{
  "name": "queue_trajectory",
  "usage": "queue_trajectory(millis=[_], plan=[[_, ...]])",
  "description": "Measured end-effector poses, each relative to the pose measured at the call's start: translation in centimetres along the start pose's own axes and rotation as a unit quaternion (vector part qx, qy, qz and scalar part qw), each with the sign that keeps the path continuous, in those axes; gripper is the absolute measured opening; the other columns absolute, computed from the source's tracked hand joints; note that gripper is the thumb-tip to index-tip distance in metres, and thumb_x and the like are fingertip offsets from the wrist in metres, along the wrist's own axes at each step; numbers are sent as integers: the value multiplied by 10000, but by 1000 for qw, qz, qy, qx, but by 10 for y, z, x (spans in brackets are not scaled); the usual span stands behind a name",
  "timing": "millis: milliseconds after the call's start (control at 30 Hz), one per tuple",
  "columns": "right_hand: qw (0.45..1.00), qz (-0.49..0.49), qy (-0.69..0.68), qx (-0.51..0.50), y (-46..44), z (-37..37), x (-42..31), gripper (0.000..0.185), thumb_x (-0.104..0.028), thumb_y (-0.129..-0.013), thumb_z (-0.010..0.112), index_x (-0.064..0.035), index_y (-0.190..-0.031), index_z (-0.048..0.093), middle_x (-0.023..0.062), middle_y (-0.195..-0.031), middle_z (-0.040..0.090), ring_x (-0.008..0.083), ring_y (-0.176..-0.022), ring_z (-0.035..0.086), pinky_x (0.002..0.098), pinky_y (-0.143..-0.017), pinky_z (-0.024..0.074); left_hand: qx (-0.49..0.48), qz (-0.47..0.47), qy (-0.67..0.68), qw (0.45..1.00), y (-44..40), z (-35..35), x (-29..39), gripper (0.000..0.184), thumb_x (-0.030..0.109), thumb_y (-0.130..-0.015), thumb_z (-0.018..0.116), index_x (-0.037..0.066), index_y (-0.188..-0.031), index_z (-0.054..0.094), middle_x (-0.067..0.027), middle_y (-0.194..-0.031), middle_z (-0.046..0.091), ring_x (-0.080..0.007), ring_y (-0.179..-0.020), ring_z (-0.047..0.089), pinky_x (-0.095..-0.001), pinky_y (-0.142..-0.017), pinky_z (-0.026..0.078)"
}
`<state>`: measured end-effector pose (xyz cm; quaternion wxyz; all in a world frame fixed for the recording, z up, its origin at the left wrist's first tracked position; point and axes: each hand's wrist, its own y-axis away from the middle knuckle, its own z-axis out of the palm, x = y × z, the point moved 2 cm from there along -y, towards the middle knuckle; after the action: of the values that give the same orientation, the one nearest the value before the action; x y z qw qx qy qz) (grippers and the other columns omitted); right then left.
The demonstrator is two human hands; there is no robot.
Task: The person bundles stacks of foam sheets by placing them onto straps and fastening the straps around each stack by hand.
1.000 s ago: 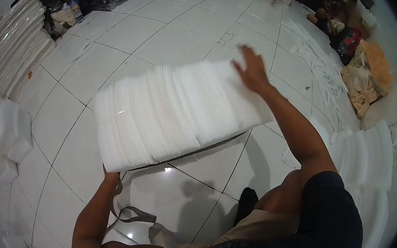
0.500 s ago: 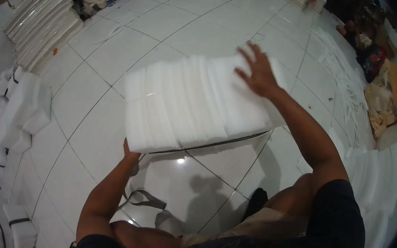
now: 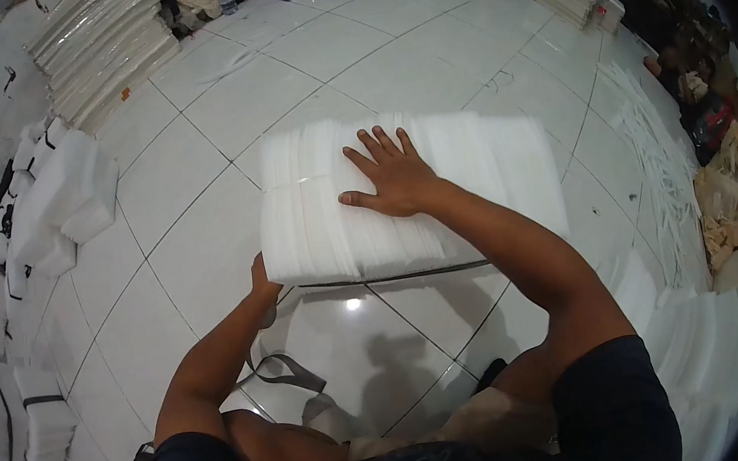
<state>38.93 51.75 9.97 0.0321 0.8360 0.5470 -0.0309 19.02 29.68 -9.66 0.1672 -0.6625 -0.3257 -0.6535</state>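
foam stack (image 3: 492, 178) under your spread right hand (image 3: 395, 181)

in the head view, your right hand has moved left from the right part of the stack, where it was raised and blurred in the earlier frame; it now lies over the middle, left of center. it is wide open, fingers spread and thumb out to the side, palm down on the white sheets, gripping nothing. the stack sits in front of you above the tiled floor (image 3: 191, 206), reaching out on both sides of that hand, more of it to the right. your left hand (image 3: 266, 280) is still at the near left corner; its fingers are mostly hidden, so you cannot tell how far they are closed. a gray strap (image 3: 299, 373) loops below, near your left forearm.
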Motion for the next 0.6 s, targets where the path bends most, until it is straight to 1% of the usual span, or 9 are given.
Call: queue_trajectory(millis=[100,167,200,267,333,433,467,533,600], plan=[[1000,2,20,17,-3,-2,0,791,-666,-897,337,-136,-1476,235,171,-1538,138,331,-1429,86,500,-1148,30,2,24,-132,991,5,-6,5,378,218,-840,611,4,-1151,606,-137,-1079,666,-218,-993,625,-343,-829,481],[966,-46,-252,12,-4,-13,22,699,-575,-924,417,-123,-1445,304,161,-1525,191,303,-1423,143,455,-1153,109,-4,29,-224,974,7,0,14,373,214,-840,610,7,-1150,607,-141,-1089,663,-230,-998,626,-340,-831,478],[917,-40,-378,124,1,-21,39,585,-438,-917,550,-102,-1375,408,154,-1472,301,286,-1384,255,400,-1131,219,9,15,-159,987,12,3,18,376,219,-841,609,7,-1152,607,-139,-1096,661,-226,-999,623,-339,-835,475],[893,40,-301,333,15,-42,104,468,-325,-861,670,-72,-1229,531,143,-1288,489,290,-1217,461,365,-1020,371,13,2,-96,995,11,5,9,379,224,-843,608,7,-1153,606,-138,-1103,658,-221,-1000,620,-338,-839,472],[856,261,-134,426,61,-65,166,464,-374,-853,659,-54,-1176,563,158,-1226,535,295,-1129,528,391,-936,429,12,45,-31,998,-4,-1,-21,386,231,-842,611,8,-1158,605,-131,-1105,656,-210,-1001,614,-336,-843,468],[793,589,-46,149,133,-25,258,813,-702,-848,415,-69,-1357,444,212,-1318,487,381,-1227,457,463,-1025,357,-2,4,15,1000,2,3,9,383,228,-839,614,8,-1152,606,-129,-1082,659,-205,-986,611,-336,-832,469],[793,589,-47,148,145,-24,251,813,-702,-848,415,-69,-1357,444,212,-1318,487,381,-1227,457,463,-1025,357,19,-2,0,1000,10,8,32,379,233,-838,612,3,-1138,610,-132,-1060,662,-206,-964,614,-337,-824,470],[679,511,-526,46,163,-7,236,953,-777,-812,360,-43,-1419,349,247,-1377,426,407,-1274,407,486,-1055,312,23,36,-27,999,-15,7,36,377,242,-841,607,-4,-1126,611,-139,-1050,662,-207,-950,616,-338,-816,472],[690,483,-537,54,153,-4,235,964,-769,-814,378,-19,-1418,337,255,-1388,408,404,-1274,408,488,-1053,313,48,60,-67,995,-44,-7,56,381,259,-846,597,-21,-1104,610,-152,-1028,662,-210,-924,618,-340,-800,474]])
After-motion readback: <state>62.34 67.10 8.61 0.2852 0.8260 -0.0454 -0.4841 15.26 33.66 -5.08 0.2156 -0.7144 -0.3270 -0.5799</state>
